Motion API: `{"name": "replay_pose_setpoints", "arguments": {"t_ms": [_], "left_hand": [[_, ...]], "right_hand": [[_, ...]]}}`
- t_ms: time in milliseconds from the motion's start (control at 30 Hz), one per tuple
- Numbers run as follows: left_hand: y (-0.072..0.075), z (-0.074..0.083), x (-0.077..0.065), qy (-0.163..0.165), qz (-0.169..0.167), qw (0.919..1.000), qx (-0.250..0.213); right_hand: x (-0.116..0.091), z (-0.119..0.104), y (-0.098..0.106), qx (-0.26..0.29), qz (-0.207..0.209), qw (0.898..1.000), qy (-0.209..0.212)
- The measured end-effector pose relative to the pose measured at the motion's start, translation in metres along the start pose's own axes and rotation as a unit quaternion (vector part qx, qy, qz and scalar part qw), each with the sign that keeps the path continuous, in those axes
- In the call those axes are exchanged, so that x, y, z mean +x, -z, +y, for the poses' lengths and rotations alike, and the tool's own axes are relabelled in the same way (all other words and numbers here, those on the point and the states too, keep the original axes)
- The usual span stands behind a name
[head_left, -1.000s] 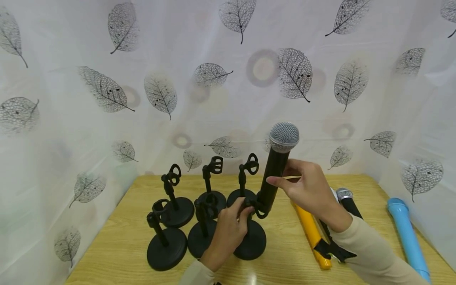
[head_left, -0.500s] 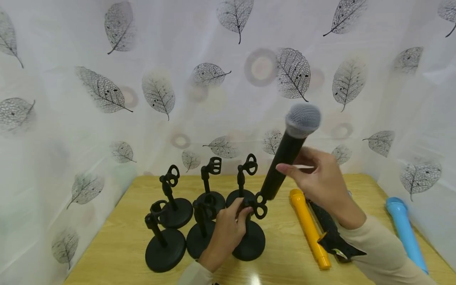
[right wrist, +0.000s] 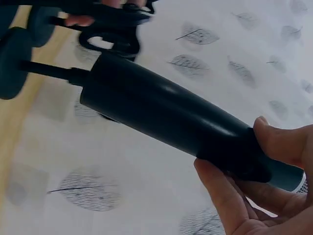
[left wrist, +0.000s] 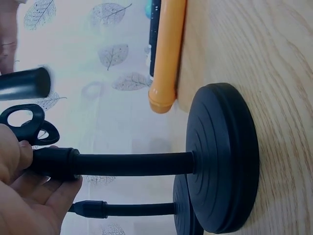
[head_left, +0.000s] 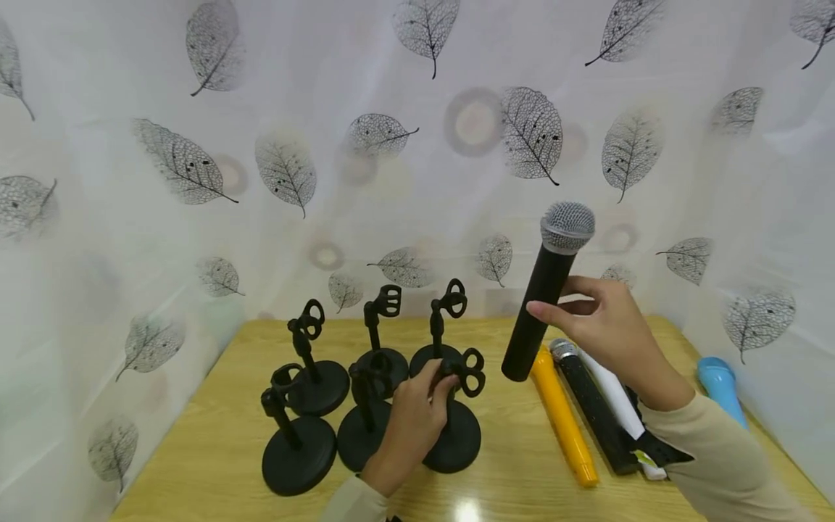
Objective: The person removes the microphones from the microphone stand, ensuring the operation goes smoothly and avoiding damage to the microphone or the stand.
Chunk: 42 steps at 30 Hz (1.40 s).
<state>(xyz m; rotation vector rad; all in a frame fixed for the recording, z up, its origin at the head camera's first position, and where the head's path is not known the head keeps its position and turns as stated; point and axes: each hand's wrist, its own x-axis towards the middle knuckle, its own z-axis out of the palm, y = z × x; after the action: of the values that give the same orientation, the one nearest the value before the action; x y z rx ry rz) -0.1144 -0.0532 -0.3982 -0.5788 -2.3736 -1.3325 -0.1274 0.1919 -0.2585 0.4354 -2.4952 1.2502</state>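
In the head view my right hand [head_left: 607, 333] holds a black microphone [head_left: 541, 308] with a silver mesh head, tilted head-up above the table. The right wrist view shows thumb and fingers gripping its black body [right wrist: 166, 105]. My left hand [head_left: 411, 413] pinches the top joint of a black desktop microphone stand, just behind its clip [head_left: 474, 371]. That clip's rings hold nothing. The stand's round base [head_left: 459, 442] rests on the table, and its pole [left wrist: 132, 165] shows in the left wrist view. A gap separates the microphone's lower end from the clip.
Several more black stands, such as the front left one [head_left: 298, 453], stand left and behind. At right lie a yellow microphone [head_left: 564, 420], a black one [head_left: 593, 406], a white one [head_left: 613, 391] and a blue one [head_left: 720, 388]. A leaf-print curtain [head_left: 326, 72] surrounds the wooden table [head_left: 209, 442].
The right hand has drawn the microphone up out of the stand's clip and moved it to the right, away from the stand. The left hand keeps its hold on the stand.
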Motion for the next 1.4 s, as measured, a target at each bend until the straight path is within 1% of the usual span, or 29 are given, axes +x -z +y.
{"name": "replay_pose_setpoints", "arguments": {"t_ms": [67, 167, 300, 433, 533, 633, 800, 1000, 1233, 1400], "left_hand": [[0.0, 0.0, 0.0, 0.005, 0.002, 1.0, 0.001], [0.001, 0.0, 0.0, 0.008, 0.004, 1.0, 0.001], [0.0, 0.0, 0.001, 0.007, 0.005, 1.0, 0.002], [-0.001, -0.002, 0.002, 0.005, 0.006, 1.0, 0.0], [-0.002, -0.002, 0.002, 0.004, 0.007, 1.0, -0.001], [-0.002, -0.002, 0.001, 0.004, 0.009, 1.0, 0.001], [-0.002, -0.003, 0.001, 0.008, 0.008, 0.9999, 0.0], [-0.002, -0.002, 0.0, 0.015, 0.007, 0.9999, 0.001], [0.0, 0.0, -0.001, 0.007, 0.01, 0.9996, 0.024], [0.002, -0.002, -0.002, 0.005, 0.005, 0.9992, 0.039]], "right_hand": [[-0.001, 0.014, -0.008, -0.006, -0.027, 0.999, -0.023], [-0.004, 0.035, -0.021, -0.031, -0.056, 0.997, -0.041], [-0.008, 0.061, -0.038, -0.09, -0.085, 0.991, -0.052], [-0.01, 0.078, -0.053, -0.127, -0.113, 0.983, -0.072], [-0.012, 0.089, -0.064, -0.136, -0.13, 0.978, -0.085], [-0.014, 0.099, -0.074, -0.139, -0.146, 0.973, -0.112], [-0.016, 0.111, -0.086, -0.141, -0.163, 0.967, -0.139], [-0.019, 0.119, -0.095, -0.185, -0.175, 0.956, -0.146], [-0.022, 0.123, -0.103, -0.187, -0.186, 0.951, -0.16], [-0.022, 0.125, -0.105, -0.191, -0.195, 0.947, -0.168]]}}
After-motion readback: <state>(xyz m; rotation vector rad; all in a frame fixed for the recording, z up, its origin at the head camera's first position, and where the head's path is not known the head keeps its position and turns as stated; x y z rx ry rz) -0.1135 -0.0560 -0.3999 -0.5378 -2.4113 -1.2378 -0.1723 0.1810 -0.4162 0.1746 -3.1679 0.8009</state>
